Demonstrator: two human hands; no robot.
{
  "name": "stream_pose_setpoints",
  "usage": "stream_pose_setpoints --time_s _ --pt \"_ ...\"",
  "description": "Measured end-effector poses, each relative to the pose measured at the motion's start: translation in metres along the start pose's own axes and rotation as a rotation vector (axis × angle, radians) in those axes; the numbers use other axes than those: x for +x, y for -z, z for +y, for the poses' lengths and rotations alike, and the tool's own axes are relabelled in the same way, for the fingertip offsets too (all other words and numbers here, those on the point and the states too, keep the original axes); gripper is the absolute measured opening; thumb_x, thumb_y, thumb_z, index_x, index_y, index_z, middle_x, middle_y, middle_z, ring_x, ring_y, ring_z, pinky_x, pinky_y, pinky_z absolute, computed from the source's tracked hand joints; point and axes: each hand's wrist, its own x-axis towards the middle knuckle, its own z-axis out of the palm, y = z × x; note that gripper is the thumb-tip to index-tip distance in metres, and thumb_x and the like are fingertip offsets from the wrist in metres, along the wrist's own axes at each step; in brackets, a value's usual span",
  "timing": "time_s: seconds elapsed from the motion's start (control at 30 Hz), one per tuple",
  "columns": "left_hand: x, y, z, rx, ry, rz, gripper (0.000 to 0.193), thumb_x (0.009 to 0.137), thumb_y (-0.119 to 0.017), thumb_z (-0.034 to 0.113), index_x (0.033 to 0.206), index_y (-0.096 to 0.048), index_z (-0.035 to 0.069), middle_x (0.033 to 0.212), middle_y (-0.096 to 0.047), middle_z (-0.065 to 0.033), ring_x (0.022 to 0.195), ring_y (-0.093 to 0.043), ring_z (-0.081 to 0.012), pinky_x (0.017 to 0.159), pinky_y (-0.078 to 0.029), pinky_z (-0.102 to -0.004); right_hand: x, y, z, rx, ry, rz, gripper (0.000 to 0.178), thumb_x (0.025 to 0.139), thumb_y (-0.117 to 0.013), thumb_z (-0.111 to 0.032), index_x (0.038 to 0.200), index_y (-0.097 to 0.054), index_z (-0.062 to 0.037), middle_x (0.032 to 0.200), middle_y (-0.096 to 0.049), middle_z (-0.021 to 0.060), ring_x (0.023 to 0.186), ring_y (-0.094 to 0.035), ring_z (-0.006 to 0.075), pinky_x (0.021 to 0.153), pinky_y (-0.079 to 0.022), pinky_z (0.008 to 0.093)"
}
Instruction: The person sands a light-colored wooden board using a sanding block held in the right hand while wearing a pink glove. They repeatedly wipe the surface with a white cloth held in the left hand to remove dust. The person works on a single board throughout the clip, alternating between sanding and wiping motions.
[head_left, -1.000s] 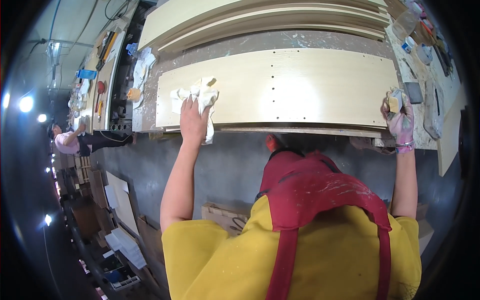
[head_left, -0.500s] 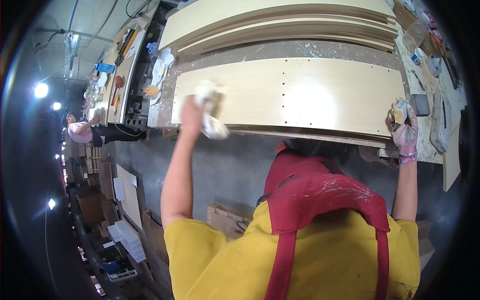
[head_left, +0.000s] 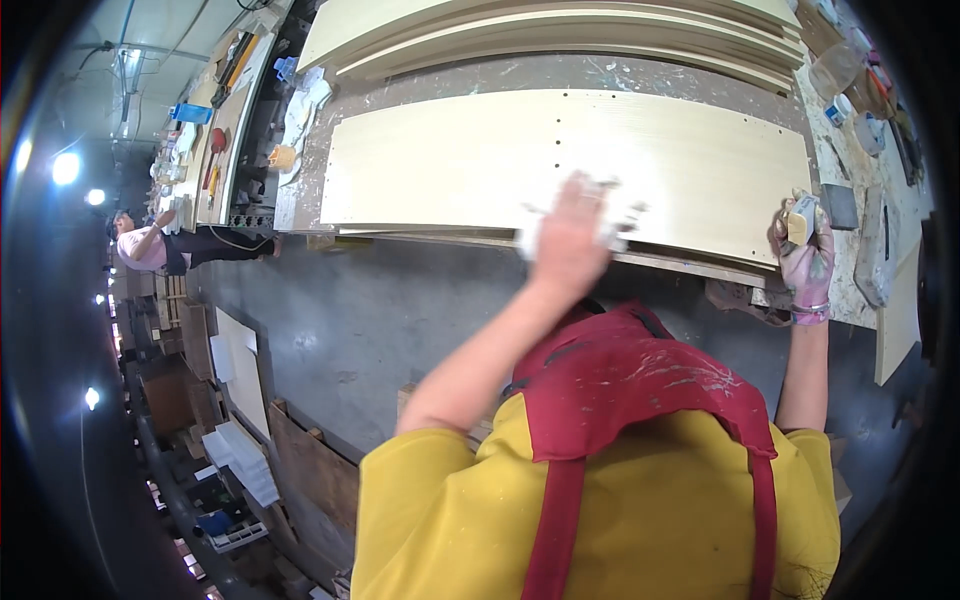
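A long pale wood panel with rows of small dark holes lies across the worktable. My bare left hand presses a bunched white rag on the panel's near edge, around its middle. Hand and rag are smeared by motion. At the panel's right end is my right hand, in a stained pinkish glove, fingers bent around a small pale-yellow block. I cannot make out exactly what kind of block it is. A dark grey rectangular pad lies just right of that hand.
More pale panels are stacked behind. Tubs and tools crowd the bench on the right. Left of the table lie a white cloth and an orange cup. Another person stands at a bench far left.
My left hand has swept the rag rightward along the panel, from its left part to the middle. My right hand stays at the right end with the block. The view has shifted slightly.
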Motion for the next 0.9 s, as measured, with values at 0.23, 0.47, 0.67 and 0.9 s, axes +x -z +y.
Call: stream_pose_setpoints --time_s 0.23,0.47,0.67,0.9 --pt "0.000 0.013 -0.026 -0.206 0.293 -0.243 0.047 0.086 -0.056 0.013 0.131 -0.046 0.003 0.120 -0.056 -0.0199 0.110 -0.055 -0.0328 0.096 -0.044 -0.0414 -0.025 -0.008 -0.041 0.127 0.184 -0.018 0.057 0.089 -0.056 -0.041 0.126 -0.048 0.0017 0.096 -0.058 0.0112 0.079 -0.053 0.0221 0.073 -0.046 0.0338" --pt "-0.002 0.088 -0.104 0.044 0.154 -0.389 0.063 0.086 -0.057 0.027 0.138 -0.037 -0.001 0.143 -0.036 -0.0231 0.134 -0.032 -0.0371 0.112 -0.022 -0.0417 -0.117 0.032 -0.080 0.168 0.506 0.315 0.041 0.095 -0.047 -0.034 0.117 -0.053 -0.0002 0.100 -0.061 0.0116 0.080 -0.056 0.0249 0.072 -0.047 0.0369" --pt "0.086 -0.018 0.060 -0.065 -0.498 -0.673 0.077 0.076 -0.073 0.034 0.140 -0.039 0.008 0.142 -0.030 -0.0327 0.132 -0.031 -0.0479 0.106 -0.031 -0.0499 -0.144 0.060 -0.035 0.195 0.527 0.404 0.039 0.095 -0.044 -0.036 0.110 -0.054 -0.0013 0.096 -0.059 0.0131 0.077 -0.055 0.0250 0.065 -0.045 0.0371" --pt "0.164 -0.116 0.208 -0.145 -1.113 -0.703 0.057 0.074 -0.072 0.028 0.124 -0.052 0.011 0.128 -0.049 -0.0195 0.122 -0.046 -0.0355 0.090 -0.044 -0.0458 -0.176 0.055 -0.013 0.174 0.531 0.398 0.045 0.093 -0.050 -0.035 0.119 -0.054 0.0015 0.097 -0.061 0.0104 0.077 -0.057 0.0212 0.068 -0.046 0.0328"
